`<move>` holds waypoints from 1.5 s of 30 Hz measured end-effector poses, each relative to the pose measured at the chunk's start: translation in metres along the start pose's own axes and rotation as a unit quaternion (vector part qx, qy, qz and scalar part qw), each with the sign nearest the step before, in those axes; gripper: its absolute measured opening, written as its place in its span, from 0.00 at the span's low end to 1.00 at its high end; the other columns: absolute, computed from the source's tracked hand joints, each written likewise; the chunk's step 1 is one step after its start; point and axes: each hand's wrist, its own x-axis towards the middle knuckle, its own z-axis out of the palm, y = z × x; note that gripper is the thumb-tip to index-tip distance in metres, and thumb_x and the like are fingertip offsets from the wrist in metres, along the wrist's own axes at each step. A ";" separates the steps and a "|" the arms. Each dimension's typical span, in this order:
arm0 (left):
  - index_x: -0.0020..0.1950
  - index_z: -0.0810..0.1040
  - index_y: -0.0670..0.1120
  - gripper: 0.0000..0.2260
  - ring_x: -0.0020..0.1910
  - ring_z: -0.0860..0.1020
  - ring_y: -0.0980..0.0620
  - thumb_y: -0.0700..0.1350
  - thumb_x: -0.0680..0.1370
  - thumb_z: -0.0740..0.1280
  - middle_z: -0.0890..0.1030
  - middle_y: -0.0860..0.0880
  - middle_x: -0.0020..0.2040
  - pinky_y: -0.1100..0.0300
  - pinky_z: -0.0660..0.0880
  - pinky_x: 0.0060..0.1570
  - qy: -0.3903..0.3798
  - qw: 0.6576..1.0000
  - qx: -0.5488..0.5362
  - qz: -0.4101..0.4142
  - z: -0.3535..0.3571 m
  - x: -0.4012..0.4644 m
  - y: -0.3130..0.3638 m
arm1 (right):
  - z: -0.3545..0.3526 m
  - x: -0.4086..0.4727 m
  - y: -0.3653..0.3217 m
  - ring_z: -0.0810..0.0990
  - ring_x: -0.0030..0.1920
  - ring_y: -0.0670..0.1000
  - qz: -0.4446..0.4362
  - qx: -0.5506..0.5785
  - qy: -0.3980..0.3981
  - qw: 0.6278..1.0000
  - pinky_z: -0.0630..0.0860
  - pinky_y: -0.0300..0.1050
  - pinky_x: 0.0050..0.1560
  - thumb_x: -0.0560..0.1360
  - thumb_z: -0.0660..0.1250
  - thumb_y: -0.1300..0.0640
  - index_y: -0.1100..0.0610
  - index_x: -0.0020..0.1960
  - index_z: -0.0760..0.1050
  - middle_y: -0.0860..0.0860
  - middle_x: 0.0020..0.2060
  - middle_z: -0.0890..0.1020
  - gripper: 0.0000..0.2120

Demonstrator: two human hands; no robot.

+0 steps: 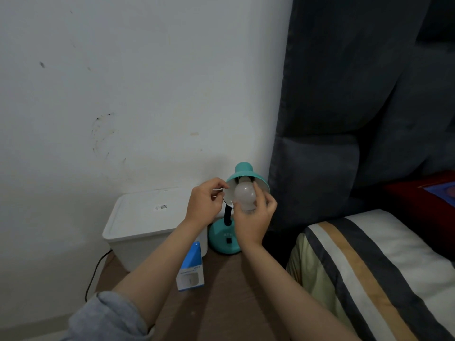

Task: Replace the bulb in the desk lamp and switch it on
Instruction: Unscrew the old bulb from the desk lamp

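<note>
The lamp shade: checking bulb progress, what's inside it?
A white bulb sits inside the teal shade, gripped by the right hand. Its base and socket are hidden.

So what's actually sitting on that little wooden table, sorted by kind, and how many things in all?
Desk lamps: 1, the teal lamp, its shade held by the left hand
Bulbs: 1, the white bulb in the shade, gripped by the right hand
Storage boxes: 1, the white lidded box
Bulb cartons: 1, the blue and white carton
Total: 4
</note>
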 end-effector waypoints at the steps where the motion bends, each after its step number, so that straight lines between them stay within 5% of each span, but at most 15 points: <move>1: 0.46 0.80 0.44 0.10 0.38 0.79 0.61 0.30 0.73 0.65 0.78 0.61 0.40 0.77 0.70 0.37 0.001 1.000 0.001 0.000 0.000 0.001 0.000 | 0.001 -0.003 -0.001 0.73 0.58 0.48 0.021 0.008 0.009 1.000 0.73 0.37 0.57 0.68 0.74 0.61 0.51 0.67 0.70 0.52 0.61 0.67 0.29; 3: 0.46 0.80 0.43 0.10 0.38 0.80 0.61 0.30 0.73 0.65 0.78 0.60 0.40 0.77 0.70 0.37 0.000 1.000 0.005 0.004 0.001 0.001 0.000 | 0.003 -0.007 -0.004 0.77 0.55 0.50 0.068 0.038 0.017 0.997 0.76 0.39 0.51 0.70 0.74 0.56 0.51 0.70 0.65 0.52 0.63 0.67 0.31; 7: 0.47 0.80 0.44 0.10 0.39 0.81 0.57 0.30 0.73 0.65 0.79 0.55 0.41 0.76 0.73 0.39 0.001 1.000 0.007 0.004 0.003 0.001 -0.002 | 0.005 -0.005 -0.009 0.81 0.48 0.50 0.099 0.077 0.019 0.992 0.73 0.25 0.37 0.72 0.71 0.54 0.53 0.67 0.66 0.51 0.60 0.74 0.26; 12: 0.46 0.80 0.43 0.11 0.39 0.81 0.55 0.30 0.73 0.64 0.80 0.53 0.41 0.77 0.71 0.38 0.002 1.000 0.006 0.004 0.001 0.001 -0.002 | 0.004 0.001 -0.006 0.75 0.55 0.51 0.033 0.021 0.000 0.999 0.71 0.28 0.50 0.68 0.71 0.66 0.52 0.61 0.73 0.51 0.59 0.69 0.23; 15: 0.46 0.80 0.43 0.10 0.39 0.81 0.55 0.30 0.73 0.64 0.80 0.53 0.41 0.77 0.71 0.38 0.003 1.000 0.006 0.004 0.001 0.000 -0.001 | 0.003 0.000 -0.002 0.74 0.56 0.50 0.023 0.008 0.006 1.000 0.72 0.32 0.53 0.68 0.73 0.63 0.51 0.65 0.72 0.50 0.58 0.67 0.27; 18: 0.46 0.80 0.44 0.10 0.39 0.81 0.55 0.30 0.73 0.65 0.80 0.53 0.42 0.77 0.71 0.37 0.006 1.000 0.005 0.008 0.003 0.000 -0.001 | 0.004 -0.004 -0.005 0.76 0.55 0.51 0.059 0.039 0.037 0.997 0.78 0.41 0.51 0.69 0.74 0.56 0.51 0.68 0.66 0.51 0.60 0.69 0.31; 22: 0.46 0.80 0.44 0.10 0.39 0.81 0.55 0.31 0.73 0.65 0.80 0.54 0.42 0.77 0.72 0.38 0.005 1.000 0.008 0.008 0.002 -0.001 -0.001 | 0.006 -0.002 -0.015 0.77 0.59 0.52 0.107 0.066 0.054 0.991 0.73 0.32 0.46 0.71 0.72 0.52 0.56 0.69 0.65 0.55 0.62 0.74 0.30; 26: 0.46 0.80 0.44 0.11 0.41 0.82 0.53 0.30 0.73 0.64 0.80 0.54 0.42 0.76 0.73 0.39 0.010 1.000 0.007 0.004 0.002 -0.001 -0.001 | 0.004 0.000 -0.014 0.76 0.53 0.50 0.076 0.044 0.039 0.995 0.69 0.23 0.41 0.70 0.73 0.58 0.55 0.62 0.72 0.50 0.56 0.74 0.22; 31: 0.46 0.80 0.44 0.10 0.40 0.81 0.54 0.31 0.73 0.64 0.80 0.52 0.42 0.76 0.73 0.39 0.010 1.000 0.013 0.007 0.003 -0.001 0.000 | 0.002 -0.001 -0.004 0.72 0.62 0.50 0.036 -0.004 0.010 0.999 0.71 0.34 0.55 0.68 0.74 0.62 0.51 0.66 0.73 0.52 0.64 0.70 0.28; 36: 0.46 0.80 0.45 0.10 0.41 0.81 0.54 0.31 0.73 0.64 0.81 0.52 0.43 0.70 0.77 0.42 0.009 1.000 0.010 0.008 0.005 -0.001 -0.001 | 0.005 -0.005 -0.014 0.76 0.52 0.48 0.119 0.065 0.044 0.990 0.74 0.34 0.47 0.71 0.73 0.52 0.54 0.71 0.64 0.55 0.66 0.71 0.32; 39: 0.45 0.80 0.46 0.10 0.40 0.80 0.55 0.31 0.73 0.64 0.81 0.52 0.42 0.66 0.78 0.43 0.016 1.000 0.014 -0.001 0.005 -0.001 -0.002 | 0.008 -0.003 -0.019 0.79 0.55 0.54 0.144 0.061 0.070 0.985 0.76 0.44 0.52 0.72 0.71 0.51 0.55 0.67 0.68 0.53 0.56 0.78 0.27; 43: 0.45 0.80 0.45 0.10 0.40 0.81 0.53 0.31 0.73 0.64 0.81 0.52 0.42 0.73 0.75 0.42 0.019 1.000 0.014 -0.008 0.005 -0.001 -0.001 | 0.004 0.001 -0.018 0.76 0.50 0.50 0.093 0.016 0.038 0.995 0.69 0.29 0.43 0.69 0.73 0.58 0.54 0.61 0.73 0.50 0.55 0.73 0.21; 45: 0.45 0.80 0.45 0.10 0.42 0.81 0.53 0.31 0.73 0.63 0.81 0.52 0.43 0.71 0.76 0.43 0.018 1.000 0.015 -0.006 0.005 -0.002 -0.002 | 0.001 0.001 -0.013 0.76 0.49 0.50 0.075 0.002 0.019 0.997 0.73 0.34 0.44 0.68 0.74 0.60 0.52 0.60 0.74 0.51 0.57 0.70 0.22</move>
